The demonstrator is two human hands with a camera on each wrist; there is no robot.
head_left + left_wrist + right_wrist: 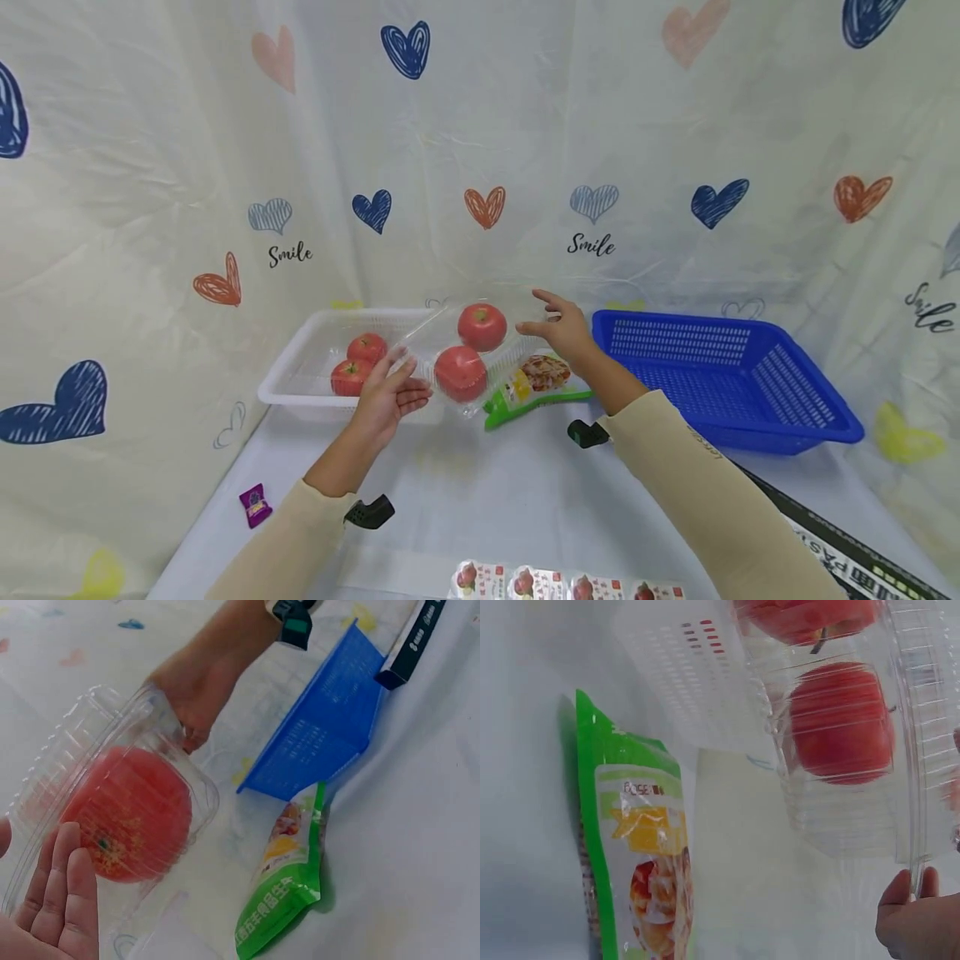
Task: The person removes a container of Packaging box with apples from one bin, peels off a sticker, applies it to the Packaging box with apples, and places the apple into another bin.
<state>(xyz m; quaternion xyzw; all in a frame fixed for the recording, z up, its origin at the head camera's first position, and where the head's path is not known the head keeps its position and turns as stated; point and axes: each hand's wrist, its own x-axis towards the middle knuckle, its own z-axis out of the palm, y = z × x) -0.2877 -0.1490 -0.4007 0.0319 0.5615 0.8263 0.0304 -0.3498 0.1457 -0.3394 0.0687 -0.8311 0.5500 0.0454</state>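
Observation:
A clear plastic clamshell box with two red apples inside is held up between both hands, tilted. My left hand holds its left edge, fingers fairly straight along the side in the left wrist view and thumb across the rim. At the opposite end, my right hand pinches the rim between thumb and fingers, plainest in the right wrist view. Behind and below the box lies a green and white food packet. Two more apples sit in the white basket, just beyond my left hand.
A blue basket stands at the right. Along the right edge lies a long dark box. A small purple packet is on the left of the table, and a strip of apple-printed labels lies at the front edge.

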